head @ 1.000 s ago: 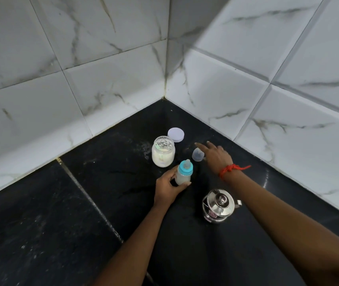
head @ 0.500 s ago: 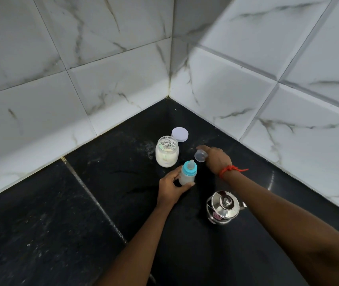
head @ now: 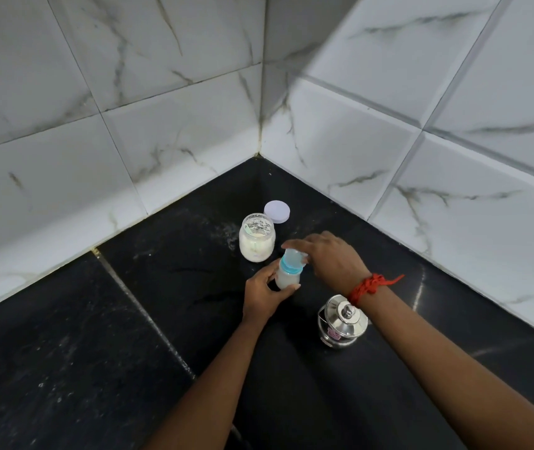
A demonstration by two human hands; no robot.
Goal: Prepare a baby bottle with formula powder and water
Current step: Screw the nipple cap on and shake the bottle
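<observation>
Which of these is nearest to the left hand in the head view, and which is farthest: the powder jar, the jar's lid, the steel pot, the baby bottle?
1. Baby bottle: held in the left hand itself.
2. Powder jar: open, just beyond the hand.
3. Steel pot: to the right; nearly as close as the jar, so this ranking is not certain.
4. Jar's lid: farthest, behind the jar toward the corner.

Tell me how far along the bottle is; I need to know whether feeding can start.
Nearly done. The baby bottle holds milky liquid and wears its blue teat ring, so powder and water look added. The left hand steadies it while the right hand sets the clear cap on top. Left: seat the cap, close the open powder jar with its lid.
</observation>
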